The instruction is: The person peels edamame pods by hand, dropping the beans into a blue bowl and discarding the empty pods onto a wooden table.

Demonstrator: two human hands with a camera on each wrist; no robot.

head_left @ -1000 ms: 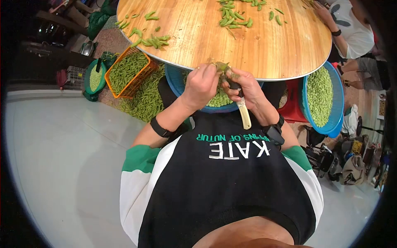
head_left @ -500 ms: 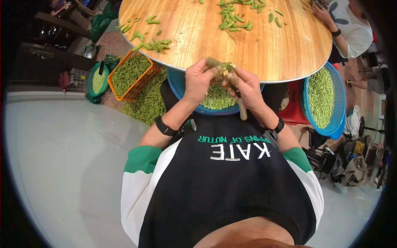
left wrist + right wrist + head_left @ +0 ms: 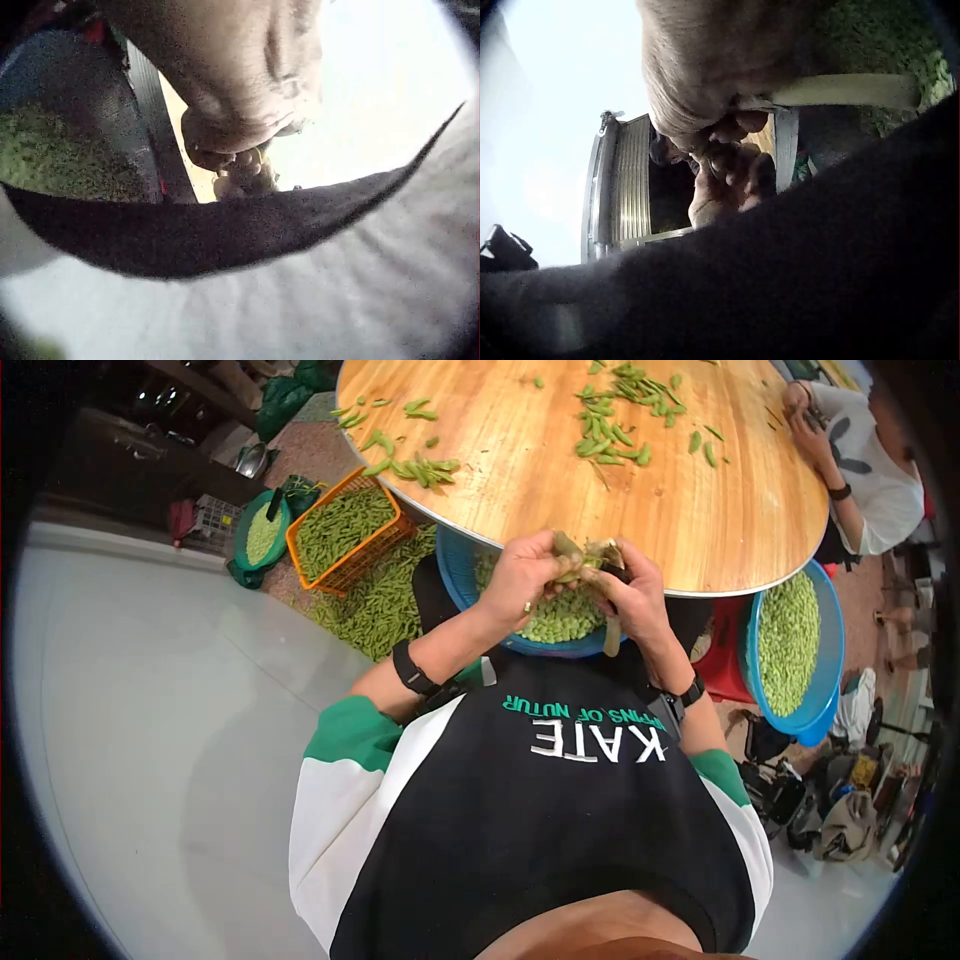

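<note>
Over a blue basin [image 3: 457, 572] of shelled green beans [image 3: 562, 618], my two hands meet at the table edge. My left hand [image 3: 522, 582] pinches a green bean pod [image 3: 590, 563] between thumb and fingers. From the other side, the right hand [image 3: 640, 600] brings its thumb up to the pod. Its curled fingers also grip a knife-like tool, whose pale end [image 3: 612, 637] points down toward my body. The pale strip of that tool [image 3: 847, 90] shows beside the palm in the right wrist view. Fingers hide the tool's other end.
Loose pods [image 3: 605, 435] lie scattered on the round wooden table [image 3: 500, 470]. An orange crate [image 3: 293, 550] of pods stands left, beside a pod heap [image 3: 385, 610]. Another blue basin [image 3: 838, 650] of beans is at right. Across the table sits a person in white [image 3: 880, 480].
The head view has shifted, so table and hands appear lower and farther right. Both hands stay close together at the pod; the tool's pale end has swung to point more straight down.
</note>
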